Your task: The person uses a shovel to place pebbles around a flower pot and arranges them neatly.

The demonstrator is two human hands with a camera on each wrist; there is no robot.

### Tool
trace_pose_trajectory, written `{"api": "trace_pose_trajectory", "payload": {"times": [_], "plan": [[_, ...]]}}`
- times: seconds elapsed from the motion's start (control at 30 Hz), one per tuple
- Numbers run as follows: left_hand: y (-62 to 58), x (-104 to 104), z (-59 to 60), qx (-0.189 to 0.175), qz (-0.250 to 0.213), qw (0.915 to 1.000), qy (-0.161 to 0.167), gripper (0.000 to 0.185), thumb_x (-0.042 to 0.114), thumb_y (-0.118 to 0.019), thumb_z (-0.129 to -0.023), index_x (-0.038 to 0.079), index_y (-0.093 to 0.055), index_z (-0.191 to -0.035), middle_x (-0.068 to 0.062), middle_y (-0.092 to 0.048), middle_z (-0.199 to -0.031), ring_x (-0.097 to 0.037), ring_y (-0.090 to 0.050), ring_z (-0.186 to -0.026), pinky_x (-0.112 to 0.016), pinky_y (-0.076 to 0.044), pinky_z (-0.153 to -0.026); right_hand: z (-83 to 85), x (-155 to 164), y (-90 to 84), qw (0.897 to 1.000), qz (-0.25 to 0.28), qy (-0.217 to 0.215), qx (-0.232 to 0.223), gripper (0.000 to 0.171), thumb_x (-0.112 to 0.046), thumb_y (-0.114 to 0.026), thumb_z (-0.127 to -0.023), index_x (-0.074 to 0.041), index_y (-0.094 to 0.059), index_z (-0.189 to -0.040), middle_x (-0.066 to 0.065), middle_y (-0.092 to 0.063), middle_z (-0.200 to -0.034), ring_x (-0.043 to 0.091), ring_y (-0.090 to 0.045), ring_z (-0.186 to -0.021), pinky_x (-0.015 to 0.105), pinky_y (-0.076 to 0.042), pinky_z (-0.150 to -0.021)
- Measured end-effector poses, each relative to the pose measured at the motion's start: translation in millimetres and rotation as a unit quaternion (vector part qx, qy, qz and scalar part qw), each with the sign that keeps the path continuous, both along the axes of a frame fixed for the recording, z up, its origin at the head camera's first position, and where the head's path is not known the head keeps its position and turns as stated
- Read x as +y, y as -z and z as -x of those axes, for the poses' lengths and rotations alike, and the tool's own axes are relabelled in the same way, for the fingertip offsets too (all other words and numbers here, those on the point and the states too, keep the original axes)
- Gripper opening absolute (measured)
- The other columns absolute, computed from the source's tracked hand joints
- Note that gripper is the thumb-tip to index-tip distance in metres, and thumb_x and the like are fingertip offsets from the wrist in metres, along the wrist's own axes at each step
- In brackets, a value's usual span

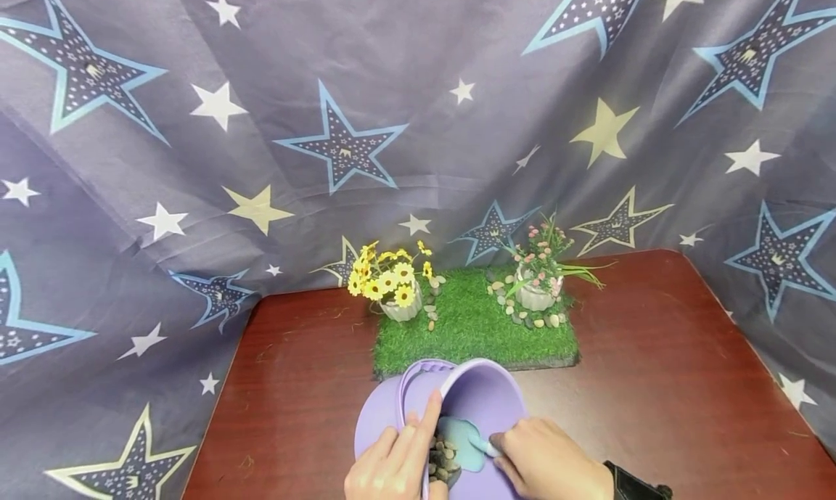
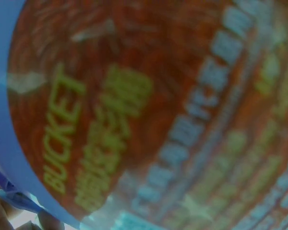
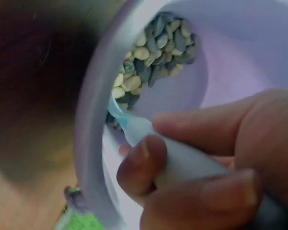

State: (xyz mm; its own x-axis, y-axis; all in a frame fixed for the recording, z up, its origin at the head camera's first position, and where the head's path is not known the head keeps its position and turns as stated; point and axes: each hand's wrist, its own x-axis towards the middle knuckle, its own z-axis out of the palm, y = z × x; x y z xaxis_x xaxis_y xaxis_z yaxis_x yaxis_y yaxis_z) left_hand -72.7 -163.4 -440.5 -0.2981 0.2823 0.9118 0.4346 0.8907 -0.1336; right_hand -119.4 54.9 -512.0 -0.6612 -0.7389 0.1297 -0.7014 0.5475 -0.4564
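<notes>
A tilted light purple bucket is near the front of the table, its mouth turned toward the right hand. My left hand grips the bucket's rim, index finger stretched along it. Several grey and cream pebbles lie inside. My right hand holds the pale handle of a toy shovel, whose light blue blade is inside the bucket beside the pebbles. In the left wrist view, a printed label reading BUCKET on the bucket fills most of the picture.
Behind the bucket, a green artificial grass mat lies on the reddish-brown table. It bears a white pot with yellow flowers, another with pink flowers, and scattered pebbles. A grey star-patterned cloth hangs around the table.
</notes>
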Motion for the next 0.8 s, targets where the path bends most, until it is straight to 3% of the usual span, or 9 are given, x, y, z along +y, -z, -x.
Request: {"api": "trace_pose_trajectory", "payload": {"times": [0.2,0.3,0.47,0.57,0.7,0.8], "plan": [[4.5,1,-1.4,-0.009,0.006,0.9999,-0.002,0.061,0.036,-0.028,-0.098,0.006,-0.078,-0.115,0.0,-0.065,-0.073,-0.009,-0.033,-0.054,-0.018,-0.021,-0.045,2.3,8,4.4,0.993,0.037,0.004,-0.112,0.017,-0.026,-0.066,-0.099,-0.024,-0.068,-0.082,-0.022,-0.05,-0.069,-0.006,-0.045,-0.061,0.02,-0.042,-0.059],[4.0,1,-0.9,-0.003,0.006,1.0,0.0,0.058,0.031,-0.033,-0.091,0.005,-0.079,-0.114,0.001,-0.064,-0.072,-0.009,-0.032,-0.053,-0.018,-0.02,-0.045,1.4,13,6.2,0.989,0.06,0.014,-0.134,0.013,-0.028,-0.064,-0.1,-0.023,-0.074,-0.093,-0.022,-0.058,-0.076,-0.006,-0.049,-0.067,0.022,-0.045,-0.063],[1.0,0,-1.4,-0.011,-0.006,0.9999,-0.002,0.06,0.026,-0.037,-0.077,0.004,-0.079,-0.113,0.0,-0.064,-0.072,-0.008,-0.034,-0.054,-0.017,-0.018,-0.045,0.4,18,5.8,0.982,0.106,0.028,-0.156,0.019,-0.03,-0.061,-0.103,-0.022,-0.078,-0.106,-0.018,-0.07,-0.088,-0.008,-0.055,-0.074,0.023,-0.049,-0.068],[0.5,-2,-2.2,-0.014,-0.011,0.9998,-0.005,0.06,0.028,-0.037,-0.078,0.004,-0.079,-0.113,0.001,-0.063,-0.071,-0.008,-0.034,-0.054,-0.016,-0.017,-0.045,0.0,18,5.2,0.978,0.128,0.035,-0.161,0.019,-0.029,-0.062,-0.103,-0.022,-0.079,-0.107,-0.016,-0.073,-0.09,-0.008,-0.057,-0.073,0.021,-0.049,-0.067],[0.8,-6,-4.4,-0.03,-0.015,0.9994,-0.011,0.061,0.03,-0.039,-0.076,0.004,-0.079,-0.115,0.001,-0.063,-0.072,-0.008,-0.036,-0.054,-0.016,-0.016,-0.044,-2.3,19,3.9,0.979,0.137,0.057,-0.142,0.02,-0.026,-0.068,-0.099,-0.02,-0.08,-0.114,-0.012,-0.077,-0.098,-0.007,-0.062,-0.079,0.022,-0.054,-0.069],[1.3,-9,-7.1,-0.05,-0.018,0.9984,-0.017,0.066,0.031,-0.042,-0.068,0.004,-0.078,-0.117,0.0,-0.064,-0.074,-0.009,-0.037,-0.054,-0.016,-0.017,-0.044,-4.5,18,2.7,0.98,0.141,0.069,-0.124,0.024,-0.022,-0.072,-0.096,-0.02,-0.08,-0.118,-0.009,-0.079,-0.102,-0.005,-0.066,-0.084,0.024,-0.057,-0.072]]}}
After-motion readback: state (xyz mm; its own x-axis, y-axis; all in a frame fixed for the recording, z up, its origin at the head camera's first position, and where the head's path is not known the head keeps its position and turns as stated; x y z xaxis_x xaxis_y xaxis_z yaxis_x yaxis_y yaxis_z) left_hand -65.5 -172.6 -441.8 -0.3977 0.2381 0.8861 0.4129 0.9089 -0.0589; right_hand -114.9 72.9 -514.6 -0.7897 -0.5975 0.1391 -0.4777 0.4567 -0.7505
